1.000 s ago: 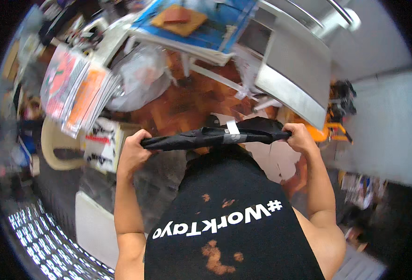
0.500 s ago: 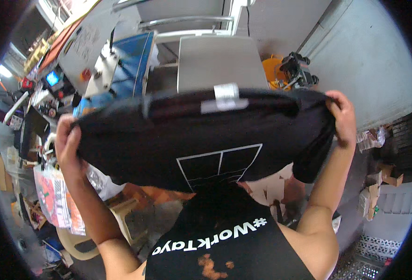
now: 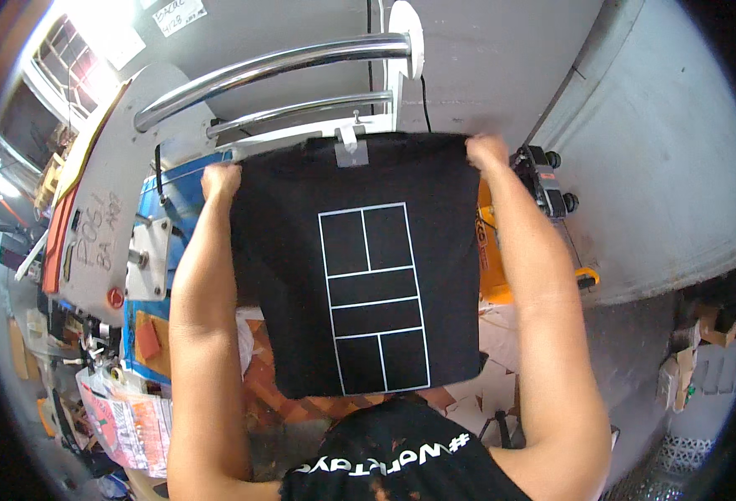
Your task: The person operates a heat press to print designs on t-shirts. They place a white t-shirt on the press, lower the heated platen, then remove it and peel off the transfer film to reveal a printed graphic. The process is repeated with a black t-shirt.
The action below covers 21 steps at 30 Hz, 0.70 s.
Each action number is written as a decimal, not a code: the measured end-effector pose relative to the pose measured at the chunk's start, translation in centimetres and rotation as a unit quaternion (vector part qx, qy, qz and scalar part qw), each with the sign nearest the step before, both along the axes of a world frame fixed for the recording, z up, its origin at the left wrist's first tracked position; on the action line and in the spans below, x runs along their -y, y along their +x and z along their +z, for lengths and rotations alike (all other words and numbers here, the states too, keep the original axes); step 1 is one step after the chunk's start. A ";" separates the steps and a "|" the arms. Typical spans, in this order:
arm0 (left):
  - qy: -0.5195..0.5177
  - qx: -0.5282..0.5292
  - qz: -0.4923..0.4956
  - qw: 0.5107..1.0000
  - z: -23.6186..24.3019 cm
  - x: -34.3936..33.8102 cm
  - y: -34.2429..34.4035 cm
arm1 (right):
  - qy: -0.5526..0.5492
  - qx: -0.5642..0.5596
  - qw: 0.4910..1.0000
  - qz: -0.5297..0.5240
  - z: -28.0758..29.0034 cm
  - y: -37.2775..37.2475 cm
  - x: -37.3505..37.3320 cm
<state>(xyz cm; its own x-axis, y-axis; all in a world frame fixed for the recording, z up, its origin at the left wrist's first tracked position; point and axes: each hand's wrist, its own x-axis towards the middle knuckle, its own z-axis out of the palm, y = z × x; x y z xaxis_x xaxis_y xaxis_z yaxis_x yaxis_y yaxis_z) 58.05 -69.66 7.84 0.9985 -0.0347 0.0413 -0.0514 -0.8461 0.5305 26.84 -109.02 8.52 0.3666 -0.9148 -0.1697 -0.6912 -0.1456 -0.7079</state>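
A black T-shirt (image 3: 447, 275) is spread out ahead of me, its neck end away from me. White lines form a rectangular court-like pattern on its front, and a pale label patch (image 3: 352, 154) shows at the collar. My left hand (image 3: 222, 179) is closed on the far left corner of the shirt, and my right hand (image 3: 488, 154) on the far right corner. Both arms are stretched forward. The shirt hides the flat grey board behind it; whether the cloth rests on that board I cannot tell.
Shiny metal bars (image 3: 284, 73) arch over the far side, joined to a grey machine panel (image 3: 101, 225) at left. A metal plate with bolts (image 3: 148, 259) sits beside it. An orange device (image 3: 491, 259) stands right of the shirt. Cardboard boxes (image 3: 714, 326) lie far right.
Both hands moved forward and closer together, carrying the shirt away from me. The cloth went from bunched and sagging to stretched flat, showing the whole line pattern.
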 end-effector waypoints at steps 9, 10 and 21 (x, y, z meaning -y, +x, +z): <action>-0.571 -0.192 -0.034 0.798 -10.7 6.5 6.3 | 0.095 0.150 0.980 -0.091 -10.4 8.0 8.1; -0.579 -0.193 -0.038 0.791 -10.5 7.1 6.5 | 0.129 0.169 0.974 -0.081 -10.2 8.4 8.6; -0.178 0.142 -0.386 0.894 -6.9 -6.7 -22.4 | -0.327 0.097 0.893 0.292 -10.4 -7.6 -15.4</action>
